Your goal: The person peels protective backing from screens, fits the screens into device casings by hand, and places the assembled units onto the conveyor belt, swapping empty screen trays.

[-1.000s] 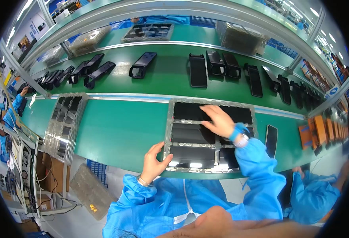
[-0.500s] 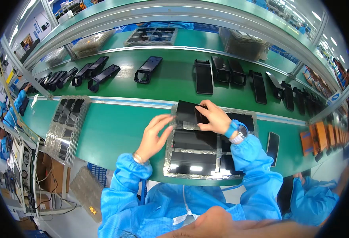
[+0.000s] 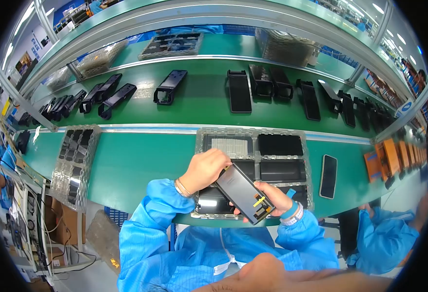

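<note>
A phone screen (image 3: 237, 187) is held over the clear plastic tray (image 3: 308, 170), tilted, with its grey back facing up and a yellow flex cable at its lower end. My right hand (image 3: 275, 198) grips it by that lower end, thumb on the near side. At its upper left corner, my left hand (image 3: 205, 169) pinches the edge with closed fingers. Underneath, the tray carries several black screens, one of them a dark screen (image 3: 280, 145) at the top right. A pale lined patch (image 3: 229, 146) shows in its top left compartment.
To the left lies another tray of screens (image 3: 73, 165); to the right, a phone (image 3: 328, 176). Black phone holders (image 3: 239, 92) stand along the belt (image 3: 204, 109) behind. Orange holders (image 3: 388, 155) line the right edge. A co-worker's blue sleeve (image 3: 384, 233) is at lower right.
The screen has come out of the tray's top left compartment towards me, and its back now shows. My left hand, open before, now pinches its corner. The view has shifted slightly.
</note>
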`<act>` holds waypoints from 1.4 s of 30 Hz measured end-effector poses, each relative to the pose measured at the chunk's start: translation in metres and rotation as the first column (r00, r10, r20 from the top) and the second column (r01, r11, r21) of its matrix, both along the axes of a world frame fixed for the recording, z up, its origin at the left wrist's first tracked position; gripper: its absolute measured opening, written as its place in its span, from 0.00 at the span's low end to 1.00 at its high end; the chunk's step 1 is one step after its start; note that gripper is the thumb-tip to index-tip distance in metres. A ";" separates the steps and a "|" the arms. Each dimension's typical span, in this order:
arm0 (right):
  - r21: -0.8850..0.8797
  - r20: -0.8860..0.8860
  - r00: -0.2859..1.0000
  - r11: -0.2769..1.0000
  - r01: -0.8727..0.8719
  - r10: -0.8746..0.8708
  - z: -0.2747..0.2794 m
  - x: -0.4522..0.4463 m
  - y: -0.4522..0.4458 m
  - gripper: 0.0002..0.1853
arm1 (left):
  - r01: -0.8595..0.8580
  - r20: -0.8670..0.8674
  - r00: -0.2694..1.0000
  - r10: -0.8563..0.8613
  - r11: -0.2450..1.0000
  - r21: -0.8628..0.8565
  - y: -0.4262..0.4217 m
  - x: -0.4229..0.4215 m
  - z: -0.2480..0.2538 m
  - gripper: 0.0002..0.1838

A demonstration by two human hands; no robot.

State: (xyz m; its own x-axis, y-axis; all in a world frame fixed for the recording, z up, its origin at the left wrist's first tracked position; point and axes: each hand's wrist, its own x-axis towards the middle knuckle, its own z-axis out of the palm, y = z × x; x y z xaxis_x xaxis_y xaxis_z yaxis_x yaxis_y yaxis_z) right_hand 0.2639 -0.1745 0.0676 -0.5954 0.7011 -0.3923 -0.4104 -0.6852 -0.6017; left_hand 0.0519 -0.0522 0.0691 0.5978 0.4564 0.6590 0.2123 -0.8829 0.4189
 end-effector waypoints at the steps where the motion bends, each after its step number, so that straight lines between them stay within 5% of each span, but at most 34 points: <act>1: -0.007 -0.047 0.999 1.000 0.028 -0.028 -0.004 -0.003 -0.003 0.29 | 0.004 -0.039 0.999 0.001 0.990 0.144 0.002 0.005 0.001 0.07; 3: -0.024 -0.135 0.987 0.996 0.081 -0.084 -0.011 -0.007 -0.006 0.30 | 0.017 -0.082 0.997 0.014 0.932 0.361 0.008 0.010 0.000 0.10; 6: -0.049 -0.340 0.921 0.981 0.185 -0.191 -0.005 -0.012 -0.006 0.31 | -0.051 0.241 0.971 -0.008 0.970 0.238 0.025 0.016 -0.012 0.09; 7: -0.024 -0.339 0.902 0.961 0.276 -0.267 -0.004 -0.012 -0.008 0.33 | -0.139 0.199 0.969 0.145 0.989 -0.048 0.025 0.014 -0.015 0.07; 12: 0.363 -0.096 0.801 0.728 0.581 -0.591 0.000 -0.018 -0.005 0.31 | -0.320 -0.196 0.935 0.296 0.942 -0.104 0.068 0.017 -0.060 0.07; 17: 0.313 -0.113 0.805 0.748 0.586 -0.583 0.009 -0.018 -0.004 0.32 | -0.486 -0.250 0.849 0.465 0.874 -0.026 0.060 0.022 -0.054 0.10; 21: 0.351 -0.021 0.877 0.817 0.457 -0.481 0.006 -0.015 -0.004 0.32 | -0.121 0.208 0.963 0.171 0.964 -0.237 0.039 0.031 -0.003 0.13; 24: 0.370 0.064 0.920 0.866 0.337 -0.386 0.004 -0.016 -0.008 0.33 | 0.101 0.237 0.971 -0.008 0.917 -0.385 0.015 0.035 0.039 0.12; 25: 0.361 0.056 0.920 0.867 0.344 -0.388 0.002 -0.018 -0.009 0.33 | 0.076 0.211 0.977 -0.024 0.967 -0.242 0.020 0.036 0.036 0.10; 28: 0.326 0.064 0.941 0.898 0.295 -0.332 0.000 -0.013 -0.011 0.32 | 0.166 0.151 0.979 -0.140 0.970 -0.175 0.028 0.032 0.032 0.07; 34: 0.159 -0.035 0.962 0.949 0.272 -0.270 0.004 -0.010 -0.012 0.36 | 0.093 -0.012 0.996 -0.093 0.977 0.192 0.027 0.039 0.028 0.07; 37: 0.107 -0.242 0.942 0.958 0.266 -0.234 0.004 -0.007 -0.011 0.36 | 0.048 0.001 0.999 -0.053 0.916 0.399 0.024 0.040 0.023 0.08; 40: 0.032 -0.452 0.843 0.939 0.343 -0.293 0.001 -0.004 -0.012 0.36 | -0.087 0.276 0.958 0.075 0.996 0.030 0.030 0.040 0.015 0.05; 41: 0.046 -0.422 0.834 0.910 0.412 -0.356 0.002 -0.003 -0.011 0.36 | -0.122 0.213 0.963 0.162 0.974 -0.190 0.034 0.039 0.015 0.04; 42: 0.132 -0.326 0.837 0.855 0.501 -0.440 0.002 -0.004 -0.009 0.36 | -0.200 0.126 0.966 0.226 0.961 -0.191 0.044 0.041 0.004 0.04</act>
